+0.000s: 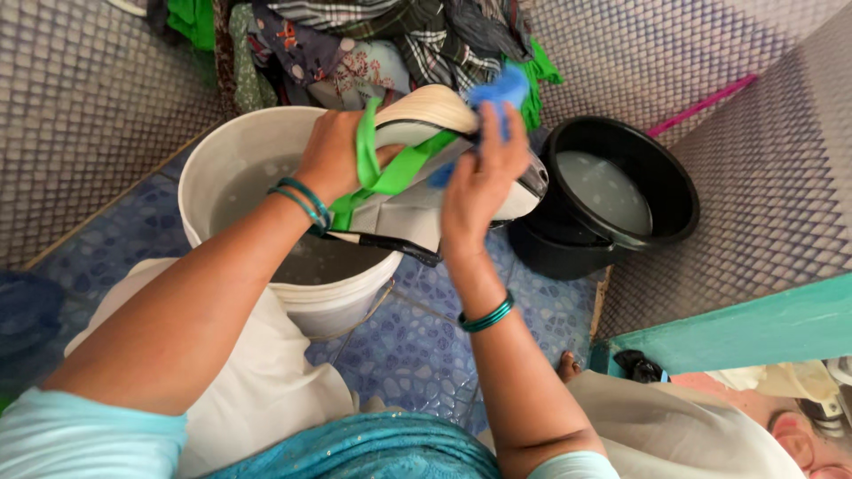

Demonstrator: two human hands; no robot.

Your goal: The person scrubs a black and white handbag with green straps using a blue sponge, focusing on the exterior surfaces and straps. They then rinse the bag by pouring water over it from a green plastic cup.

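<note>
**Sandal scrubbed above a white bucket**

Floor (417, 355) of blue patterned tiles carries everything here, between walls of small grey tiles. The biggest thing on it is the white bucket (222, 168), near the left wall and partly filled with cloudy water. To its right, near the right wall, stands the black bucket (657, 177), also with water in it. At the far edge of the floor, behind both, lies a pile of clothes (382, 44).

The sandal (426, 115), pale with green straps (390, 173) and a dark sole edge, is held in the air over the right rim of the white bucket. Its long axis runs from lower left to upper right, with the upper end pointing toward the clothes; I cannot tell which end is the toe. The left hand (333, 155) is clenched around the strap side of the sandal. The right hand (479, 173) has its fingers closed on a blue scrubber (499, 89), pressed against the upper end.

In my judgement the wet sandal may slip out of the left hand and fall into the bucket, splashing water on the floor, if the scrubbing pushes too hard against this grip.
</note>
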